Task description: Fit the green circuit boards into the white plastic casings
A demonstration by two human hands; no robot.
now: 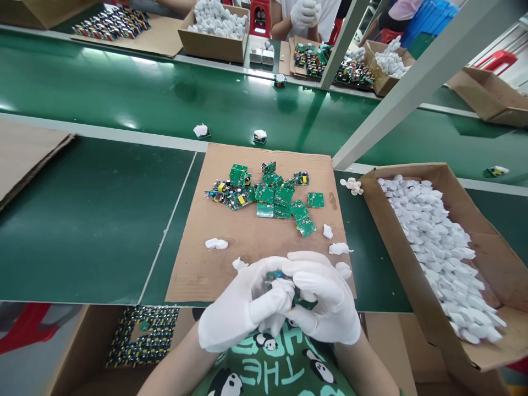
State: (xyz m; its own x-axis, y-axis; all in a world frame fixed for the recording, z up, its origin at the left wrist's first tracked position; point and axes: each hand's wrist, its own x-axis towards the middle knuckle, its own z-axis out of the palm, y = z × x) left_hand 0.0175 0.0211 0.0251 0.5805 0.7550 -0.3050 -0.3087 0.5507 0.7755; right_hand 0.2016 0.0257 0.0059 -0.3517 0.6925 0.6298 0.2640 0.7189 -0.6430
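Note:
Both my hands wear white gloves and meet close to my chest, over the near edge of a cardboard sheet (247,242). My left hand (241,311) and my right hand (325,300) are closed together round a small green circuit board (275,276), which only peeks out between the fingers. A pile of green circuit boards (268,192) lies on the cardboard beyond my hands. Several loose white plastic shells (339,248) lie scattered on the sheet around my hands.
An open carton of white shells (437,242) stands at the right. A box of finished boards (144,333) sits below the table at the left. A green conveyor belt (124,93) carries two assembled pieces (259,135). A slanted metal post (404,88) crosses above. Across the belt another person's gloved hands (305,12) work among boxes.

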